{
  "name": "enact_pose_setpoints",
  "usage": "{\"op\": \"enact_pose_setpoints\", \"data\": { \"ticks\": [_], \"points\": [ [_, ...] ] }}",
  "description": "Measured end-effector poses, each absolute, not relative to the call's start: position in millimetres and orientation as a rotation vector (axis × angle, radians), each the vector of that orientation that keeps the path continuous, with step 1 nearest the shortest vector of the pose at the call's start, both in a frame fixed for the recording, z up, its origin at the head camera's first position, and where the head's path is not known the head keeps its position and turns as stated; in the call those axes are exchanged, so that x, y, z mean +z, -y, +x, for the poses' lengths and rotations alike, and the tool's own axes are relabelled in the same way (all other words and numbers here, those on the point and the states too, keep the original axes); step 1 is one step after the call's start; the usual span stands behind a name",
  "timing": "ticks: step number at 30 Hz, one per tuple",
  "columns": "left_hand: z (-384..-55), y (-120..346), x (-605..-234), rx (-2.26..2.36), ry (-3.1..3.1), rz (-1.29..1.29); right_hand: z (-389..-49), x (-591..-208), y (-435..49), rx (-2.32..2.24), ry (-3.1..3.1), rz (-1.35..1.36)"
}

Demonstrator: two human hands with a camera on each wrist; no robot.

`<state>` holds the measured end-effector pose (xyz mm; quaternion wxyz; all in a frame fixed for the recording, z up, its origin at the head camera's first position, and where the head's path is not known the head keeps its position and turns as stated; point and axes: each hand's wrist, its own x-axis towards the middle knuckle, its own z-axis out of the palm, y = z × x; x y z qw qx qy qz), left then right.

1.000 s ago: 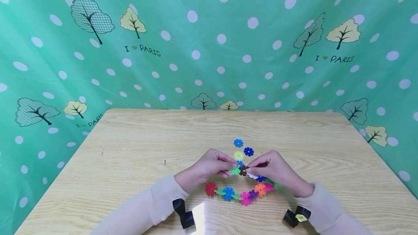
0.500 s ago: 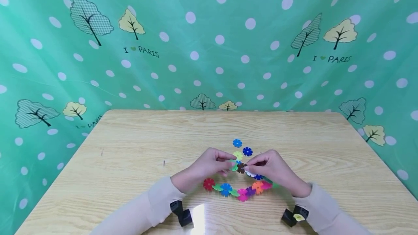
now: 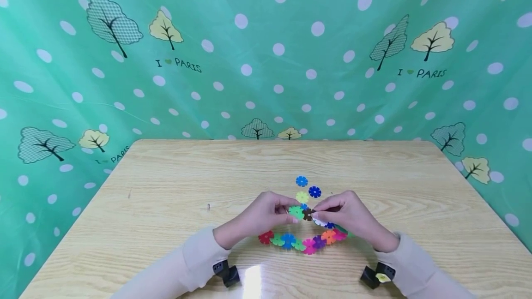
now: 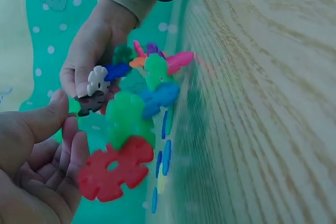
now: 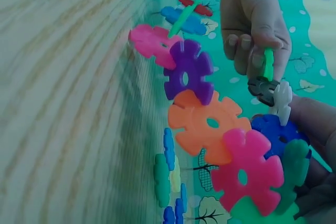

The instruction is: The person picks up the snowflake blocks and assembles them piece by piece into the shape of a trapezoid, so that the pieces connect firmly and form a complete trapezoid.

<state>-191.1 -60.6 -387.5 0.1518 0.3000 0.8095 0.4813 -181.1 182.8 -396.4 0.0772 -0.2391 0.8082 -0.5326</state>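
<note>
In the head view my left hand (image 3: pixel 266 213) pinches a light green snowflake disc (image 3: pixel 296 212) between thumb and fingers. Its edge meets a brown disc (image 3: pixel 308 214); whether their slots interlock I cannot tell. My right hand (image 3: pixel 353 216) grips the chain of linked discs around the brown and white discs (image 3: pixel 319 220). From there the chain curves through a blue disc (image 5: pixel 281 134), dark green, pink (image 5: pixel 248 171), orange (image 5: pixel 210 124) and purple (image 5: pixel 189 72) ones. It ends at a red disc (image 4: pixel 115 169), below my left hand.
Several loose discs lie beyond my hands: a blue disc (image 3: pixel 301 181), a dark blue disc (image 3: pixel 314 192) and a yellow disc (image 3: pixel 302 196). They rest on a wood-grain table (image 3: pixel 187 174). A green dotted curtain (image 3: pixel 257 82) hangs behind it.
The left thumb and fingers have shifted on the light green disc, which now shows more of its face. The chain's hanging part has risen slightly. The right hand stays nearly still.
</note>
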Motion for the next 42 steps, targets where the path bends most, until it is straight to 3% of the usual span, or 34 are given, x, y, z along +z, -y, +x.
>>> {"op": "enact_pose_setpoints", "data": {
  "ticks": [42],
  "points": [
    [-203.1, 66.6, -392.7, 1.485, -2.101, 0.748, -189.3, -398.0, -185.6, -1.590, -2.324, -0.872]
  ]
}}
